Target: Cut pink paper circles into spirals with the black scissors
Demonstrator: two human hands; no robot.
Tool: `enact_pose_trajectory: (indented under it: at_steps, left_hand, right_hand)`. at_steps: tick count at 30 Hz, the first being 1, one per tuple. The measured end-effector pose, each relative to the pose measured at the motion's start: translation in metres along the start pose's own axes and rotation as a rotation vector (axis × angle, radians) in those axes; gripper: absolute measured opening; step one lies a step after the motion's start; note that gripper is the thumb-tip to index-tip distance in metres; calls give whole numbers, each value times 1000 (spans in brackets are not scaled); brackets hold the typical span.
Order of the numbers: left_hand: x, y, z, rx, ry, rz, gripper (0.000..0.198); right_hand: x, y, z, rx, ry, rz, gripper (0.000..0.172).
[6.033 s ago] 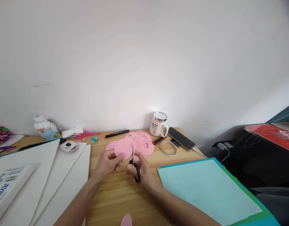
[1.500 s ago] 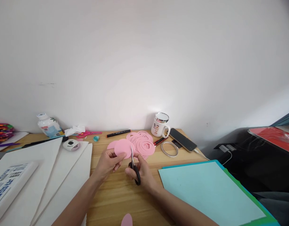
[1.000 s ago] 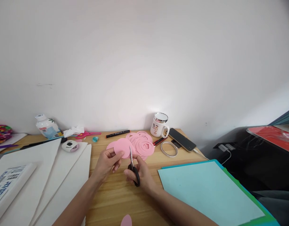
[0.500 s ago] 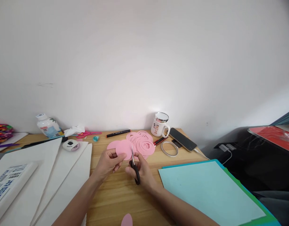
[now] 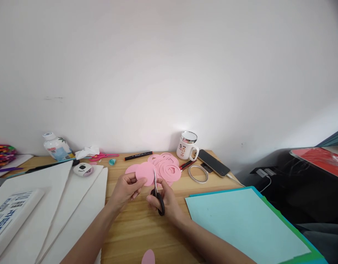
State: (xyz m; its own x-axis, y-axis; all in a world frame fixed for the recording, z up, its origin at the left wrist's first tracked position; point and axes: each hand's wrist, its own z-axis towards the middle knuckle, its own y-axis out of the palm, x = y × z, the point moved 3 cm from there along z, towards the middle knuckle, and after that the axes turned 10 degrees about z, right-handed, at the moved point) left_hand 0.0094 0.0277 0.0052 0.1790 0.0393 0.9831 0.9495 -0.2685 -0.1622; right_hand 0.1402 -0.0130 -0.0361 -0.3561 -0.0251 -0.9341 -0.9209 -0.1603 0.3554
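Observation:
Pinched between the fingers of my left hand (image 5: 127, 189) is a round pink paper disc (image 5: 145, 173), raised above the wooden table. My right hand (image 5: 167, 200) grips a pair of scissors (image 5: 159, 201) by their black handles. The metal blades point away from me and stand at the disc's right edge; whether they are fully closed is hard to see. Behind both hands lies a heap of pink paper spirals (image 5: 169, 168). Another pink disc (image 5: 130, 169) shows partly behind the held one. A small pink oval piece (image 5: 148, 257) rests near the front edge of the view.
White boards (image 5: 83, 216) and a white package (image 5: 13, 214) cover the left side. Light blue sheets (image 5: 240, 220) lie at the right. Along the wall stand a bottle (image 5: 57, 147), a black marker (image 5: 138, 156), a white mug (image 5: 186, 146), a tape roll (image 5: 198, 174) and a phone (image 5: 214, 163).
Very little differs. The scissors' handles have shifted slightly to the right, while the disc and my left hand stay almost in place.

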Motion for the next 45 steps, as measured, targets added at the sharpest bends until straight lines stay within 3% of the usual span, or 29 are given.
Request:
enact_pose_trajectory:
  at_steps: [7, 22, 33, 45]
  left_hand:
    - [-1, -2, 2, 20, 14, -15, 34]
    - [-1, 2, 1, -78, 44, 15, 28]
    - [-4, 1, 2, -35, 76, 21, 31]
    - [-6, -1, 4, 3, 80, -17, 33]
  right_hand:
    - [6, -3, 1, 14, 10, 6, 57]
    - [3, -4, 4, -10, -22, 76, 59]
    - [0, -4, 4, -4, -46, 24, 52]
    - [2, -2, 3, 5, 3, 22, 57]
